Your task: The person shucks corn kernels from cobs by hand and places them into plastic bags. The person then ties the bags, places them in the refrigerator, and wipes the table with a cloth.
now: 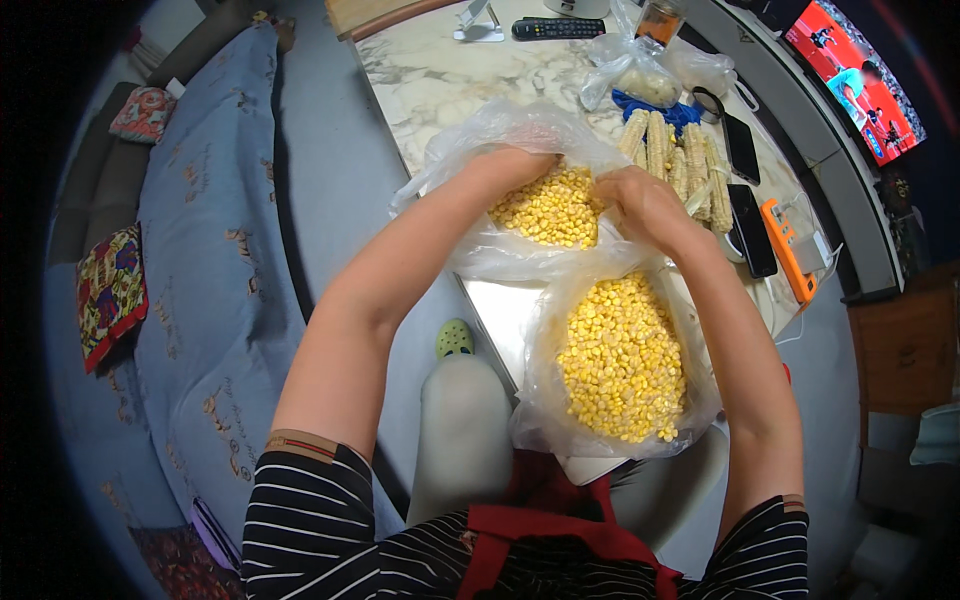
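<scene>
Loose yellow corn kernels (551, 210) fill the bottom of a clear plastic bag (487, 255) lying open on the table. My left hand (529, 161) reaches into its far side; plastic and kernels hide the fingers. At the right side of this bag, my right hand (641, 199) has its fingers curled on the plastic rim, close to the kernels. Nearer to me, a second clear plastic bag (536, 405) stands open at the table edge, holding a larger heap of corn kernels (626, 360). Bare corn cobs (679, 161) lie to the right of my right hand.
The marble-patterned table (420, 75) bears a remote control (559, 28), a tied plastic bag (649, 86), a jar (660, 21), two phones (741, 150) and an orange power strip (787, 251) with cables. A sofa (210, 225) is at left, a television (862, 82) at right.
</scene>
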{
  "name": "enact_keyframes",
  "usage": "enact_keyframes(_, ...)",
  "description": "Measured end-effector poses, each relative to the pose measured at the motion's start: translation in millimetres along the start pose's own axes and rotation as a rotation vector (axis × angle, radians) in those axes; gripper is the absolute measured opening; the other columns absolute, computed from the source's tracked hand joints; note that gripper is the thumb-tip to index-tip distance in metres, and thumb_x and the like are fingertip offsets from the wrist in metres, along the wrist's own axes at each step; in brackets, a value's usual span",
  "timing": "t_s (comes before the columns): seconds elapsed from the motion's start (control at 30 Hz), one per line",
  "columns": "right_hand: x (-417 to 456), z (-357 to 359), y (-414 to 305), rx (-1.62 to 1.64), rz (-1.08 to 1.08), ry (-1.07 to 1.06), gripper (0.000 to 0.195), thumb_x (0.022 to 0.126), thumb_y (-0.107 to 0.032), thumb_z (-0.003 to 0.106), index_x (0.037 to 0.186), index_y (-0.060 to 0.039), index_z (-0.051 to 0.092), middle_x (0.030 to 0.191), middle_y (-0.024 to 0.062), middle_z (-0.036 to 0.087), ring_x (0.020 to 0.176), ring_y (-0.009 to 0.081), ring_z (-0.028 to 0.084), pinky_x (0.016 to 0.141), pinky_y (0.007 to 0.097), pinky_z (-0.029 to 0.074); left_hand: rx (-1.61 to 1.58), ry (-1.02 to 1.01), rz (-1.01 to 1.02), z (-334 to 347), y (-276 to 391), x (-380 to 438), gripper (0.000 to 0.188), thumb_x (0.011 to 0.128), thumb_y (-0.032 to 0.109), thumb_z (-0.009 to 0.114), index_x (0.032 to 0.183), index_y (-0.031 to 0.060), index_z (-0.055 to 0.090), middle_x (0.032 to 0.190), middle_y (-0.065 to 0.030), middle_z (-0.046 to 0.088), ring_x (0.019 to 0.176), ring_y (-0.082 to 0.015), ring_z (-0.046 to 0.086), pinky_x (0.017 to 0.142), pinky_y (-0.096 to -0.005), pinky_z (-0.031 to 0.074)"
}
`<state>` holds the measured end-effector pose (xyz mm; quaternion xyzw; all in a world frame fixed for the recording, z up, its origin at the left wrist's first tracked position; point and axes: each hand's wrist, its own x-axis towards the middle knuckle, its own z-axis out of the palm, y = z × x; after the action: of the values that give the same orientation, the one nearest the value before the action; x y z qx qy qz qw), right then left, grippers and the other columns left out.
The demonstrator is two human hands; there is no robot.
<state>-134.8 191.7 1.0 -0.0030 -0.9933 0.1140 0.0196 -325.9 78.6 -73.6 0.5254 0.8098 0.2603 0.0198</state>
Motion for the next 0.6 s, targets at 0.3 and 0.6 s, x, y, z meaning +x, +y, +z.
enact_keyframes(0.3,-16,-1,9,-0.143,-0.139,0.026,0.021,0.071,-0.002,0.053,0.087,-0.0094,0.065,0.101,0.0063,0.062,0.103,0.0245,0.053,0.083,0.0342,0.046,0.022,-0.091,0.059,-32,14,-7,0.023,0.078,0.016,0.059,0.096,0.0011,0.06,0.089,-0.0105,0.063,0.08,-0.0227,0.057,0.074,-0.0326,0.045)
enact_keyframes(0.6,-77,-30,-3,-0.065,-0.053,0.204,0.029,0.068,0.006,0.055,0.093,-0.0057,0.063,0.098,0.0085,0.062,0.098,0.027,0.055,0.082,0.0349,0.045,-0.924,-0.347,-0.026,-103,109,-47,0.011,0.082,0.012,0.062,0.085,0.0034,0.058,0.072,-0.0009,0.059,0.061,-0.0061,0.056,0.054,-0.02,0.046)
